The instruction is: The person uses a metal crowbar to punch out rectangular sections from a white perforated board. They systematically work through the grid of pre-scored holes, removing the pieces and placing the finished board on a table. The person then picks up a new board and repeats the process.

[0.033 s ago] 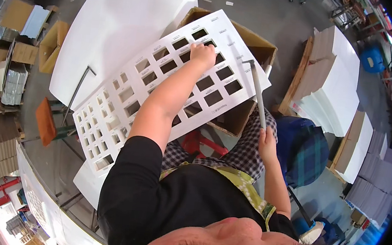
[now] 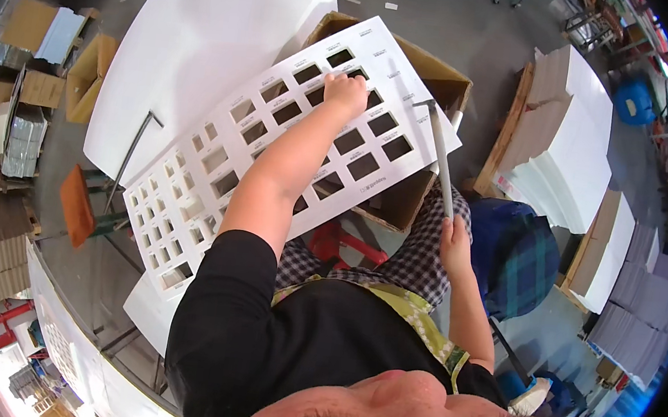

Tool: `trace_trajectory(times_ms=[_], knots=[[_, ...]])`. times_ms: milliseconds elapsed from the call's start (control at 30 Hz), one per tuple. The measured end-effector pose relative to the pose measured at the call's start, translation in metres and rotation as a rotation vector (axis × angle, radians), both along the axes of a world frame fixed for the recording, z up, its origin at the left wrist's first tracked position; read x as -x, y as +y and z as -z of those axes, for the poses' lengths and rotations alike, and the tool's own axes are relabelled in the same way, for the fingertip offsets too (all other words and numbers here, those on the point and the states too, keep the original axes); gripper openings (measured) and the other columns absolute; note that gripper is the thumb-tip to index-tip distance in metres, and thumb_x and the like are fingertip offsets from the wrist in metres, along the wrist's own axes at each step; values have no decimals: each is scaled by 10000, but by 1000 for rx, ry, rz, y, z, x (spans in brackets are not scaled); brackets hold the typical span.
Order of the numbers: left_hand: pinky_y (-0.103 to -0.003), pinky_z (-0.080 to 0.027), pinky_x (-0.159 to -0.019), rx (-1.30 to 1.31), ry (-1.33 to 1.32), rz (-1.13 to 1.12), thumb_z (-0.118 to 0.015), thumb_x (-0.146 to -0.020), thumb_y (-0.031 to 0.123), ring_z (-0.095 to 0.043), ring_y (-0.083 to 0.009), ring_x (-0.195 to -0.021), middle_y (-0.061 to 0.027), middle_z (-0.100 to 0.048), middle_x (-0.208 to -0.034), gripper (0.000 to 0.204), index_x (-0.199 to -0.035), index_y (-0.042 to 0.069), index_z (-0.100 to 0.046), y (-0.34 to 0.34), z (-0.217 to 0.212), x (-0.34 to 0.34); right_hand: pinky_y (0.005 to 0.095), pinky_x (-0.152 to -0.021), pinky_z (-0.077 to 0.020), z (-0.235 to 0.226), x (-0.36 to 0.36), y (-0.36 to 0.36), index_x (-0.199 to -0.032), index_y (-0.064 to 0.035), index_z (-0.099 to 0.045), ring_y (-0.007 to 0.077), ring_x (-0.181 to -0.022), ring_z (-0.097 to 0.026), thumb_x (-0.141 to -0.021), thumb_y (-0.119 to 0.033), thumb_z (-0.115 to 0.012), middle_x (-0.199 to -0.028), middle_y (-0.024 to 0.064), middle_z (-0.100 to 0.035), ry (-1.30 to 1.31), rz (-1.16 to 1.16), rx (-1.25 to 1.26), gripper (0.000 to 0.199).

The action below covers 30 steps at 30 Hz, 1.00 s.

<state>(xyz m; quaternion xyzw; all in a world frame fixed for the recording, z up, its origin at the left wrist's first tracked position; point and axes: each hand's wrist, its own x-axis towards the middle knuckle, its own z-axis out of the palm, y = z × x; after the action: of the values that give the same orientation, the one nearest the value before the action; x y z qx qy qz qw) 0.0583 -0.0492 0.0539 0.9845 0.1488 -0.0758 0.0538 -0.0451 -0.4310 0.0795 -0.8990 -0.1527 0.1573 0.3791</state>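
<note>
The left hand (image 2: 345,93) is pressed closed-fingered on the white die-cut sheet (image 2: 275,144); the right hand (image 2: 455,240) is clenched around a long rod (image 2: 441,161) pointing toward 12 o'clock. The sheet is only partly borne by the cardboard box (image 2: 400,208), so buckling or sliding toward 7 o'clock is judged possible under uneven pressure.

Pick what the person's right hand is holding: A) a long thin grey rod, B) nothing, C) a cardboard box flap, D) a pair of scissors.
A: the right hand grips the lower end of a long thin grey rod that reaches up across the edge of the white die-cut sheet.

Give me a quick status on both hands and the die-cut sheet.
Left hand pressing on white die-cut sheet. Right hand gripping long white rod. Sheet lying over open cardboard box. Nothing on the sheet besides the hand.
</note>
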Motion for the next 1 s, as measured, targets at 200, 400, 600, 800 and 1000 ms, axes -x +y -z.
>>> trace_trajectory(times_ms=[200,400,600,800,1000], knots=[[-465,-325,-951,12,18,-11,-489,-929,353,-590,-236,-1043,-61,-687,-990,291,-1015,106,-617,-1,-4,0,274,-495,-385,-9,9,-5,-917,-57,-465,103,-568,-473,-996,-269,-408,-653,19,-482,-54,63,-373,233],[-478,-326,-937,-3,-27,-4,-493,-929,357,-594,-242,-1032,-73,-688,-981,290,-1006,107,-617,2,-4,-1,268,-491,-369,-6,4,-4,-889,-53,-467,105,-553,-445,-997,-249,-423,-652,16,-477,-10,35,-48,228],[-492,-332,-898,7,-45,6,-506,-926,353,-604,-255,-1001,-78,-687,-966,272,-991,111,-612,3,1,1,312,-493,-376,-6,11,2,-886,-43,-474,182,-531,-472,-995,-288,-432,-637,71,-491,-238,45,-330,271],[-486,-339,-898,22,-28,-11,-507,-925,361,-603,-254,-1012,-81,-690,-960,289,-994,101,-614,1,1,2,359,-515,-407,-5,19,4,-899,-27,-493,233,-538,-520,-983,-282,-457,-611,109,-524,-27,127,-192,272],[-478,-308,-965,53,-9,-12,-493,-927,353,-583,-251,-1063,-86,-694,-988,294,-1016,103,-620,1,-2,0,436,-564,-427,2,24,6,-906,-33,-475,411,-609,-538,-973,-251,-456,-667,218,-537,-100,41,-43,229]])
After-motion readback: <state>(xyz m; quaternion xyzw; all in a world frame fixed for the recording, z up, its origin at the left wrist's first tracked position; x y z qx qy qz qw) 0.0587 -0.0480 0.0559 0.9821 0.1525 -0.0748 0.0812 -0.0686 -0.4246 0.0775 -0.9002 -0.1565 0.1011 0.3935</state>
